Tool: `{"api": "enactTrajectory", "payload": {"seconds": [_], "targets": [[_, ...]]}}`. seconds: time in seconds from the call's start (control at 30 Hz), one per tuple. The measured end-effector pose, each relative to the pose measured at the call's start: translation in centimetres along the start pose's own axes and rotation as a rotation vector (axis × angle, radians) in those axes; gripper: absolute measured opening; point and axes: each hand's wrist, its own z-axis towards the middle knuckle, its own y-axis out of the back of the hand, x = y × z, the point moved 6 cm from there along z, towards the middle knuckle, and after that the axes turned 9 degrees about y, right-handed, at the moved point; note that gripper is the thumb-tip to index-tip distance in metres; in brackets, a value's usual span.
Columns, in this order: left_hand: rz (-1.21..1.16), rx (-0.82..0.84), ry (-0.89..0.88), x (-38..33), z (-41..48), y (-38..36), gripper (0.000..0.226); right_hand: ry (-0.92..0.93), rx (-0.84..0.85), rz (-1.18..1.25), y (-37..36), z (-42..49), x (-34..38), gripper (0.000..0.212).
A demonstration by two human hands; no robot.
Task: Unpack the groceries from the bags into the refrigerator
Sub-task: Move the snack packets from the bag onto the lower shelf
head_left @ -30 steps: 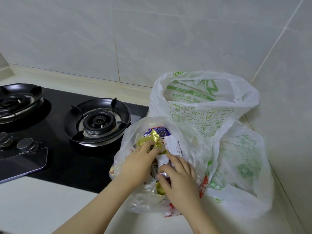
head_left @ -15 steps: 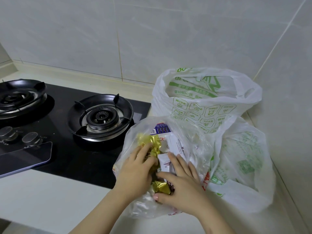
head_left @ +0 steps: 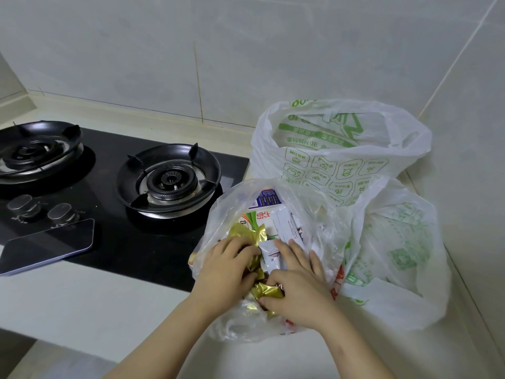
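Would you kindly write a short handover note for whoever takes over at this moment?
Left hand grips the upper gold foil packet inside the clear bag; right hand pinches the lower gold foil packet there.
The milk carton and white sachets lie in the same bag; the open green-printed bag stands behind it, the crumpled green-printed bag to its right.
Done: no grocery shows outside the bags. To do: lift everything out and carry it to the refrigerator, which is out of view.
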Motion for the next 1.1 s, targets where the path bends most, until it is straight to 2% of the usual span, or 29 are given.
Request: {"api": "enactTrajectory", "payload": {"seconds": [0.2,0.27,0.37,0.5,0.63,0.7,0.77,0.83,0.9,0.97,1.03,1.1], "targets": [[-0.174,0.063,0.159,0.9,-0.1,-0.4,0.036,0.008,-0.058,0.112,0.2,-0.1,-0.3,0.022],[-0.187,0.067,0.198,0.8,0.0,-0.1,0.026,0.015,-0.098,0.185,0.5,0.1,-0.5,0.012],[-0.214,0.026,0.193,0.1,0.1,0.4,0.012,0.017,-0.186,0.319,1.2,0.1,-1.0,0.014],[-0.139,-0.008,0.09,-0.2,0.2,0.5,0.022,-0.039,-0.3,0.481,1.4,-0.4,-1.5,0.01],[-0.126,0.053,0.125,0.8,0.0,0.1,0.04,-0.132,-0.402,0.681,1.7,-1.2,-1.8,0.007],[-0.145,0.081,0.161,1.1,-0.1,0.1,0.038,-0.151,-0.507,0.738,2.7,-1.5,-2.0,0.003],[-0.141,0.091,0.177,0.9,-0.1,0.3,0.032,-0.166,-0.681,0.765,4.0,-2.0,-2.4,0.014],[-0.124,0.098,0.199,0.6,-0.2,0.4,0.035,-0.159,-0.854,0.766,5.2,-2.6,-2.4,0.019],[-0.114,0.091,0.22,0.3,-0.3,0.4,0.039,-0.119,-0.945,0.724,5.6,-3.0,-2.0,0.019],[-0.089,0.108,0.244,0.3,-0.4,0.0,0.046,-0.069,-0.903,0.576,5.5,-2.6,-1.6,0.019],[-0.038,0.12,0.258,0.5,-0.5,-0.6,0.052,-0.004,-0.729,0.4,4.4,-1.8,-1.2,0.021],[-0.008,0.131,0.265,0.5,-0.6,-0.9,0.057,0.009,-0.548,0.379,3.0,-1.2,-1.1,0.023]]}}
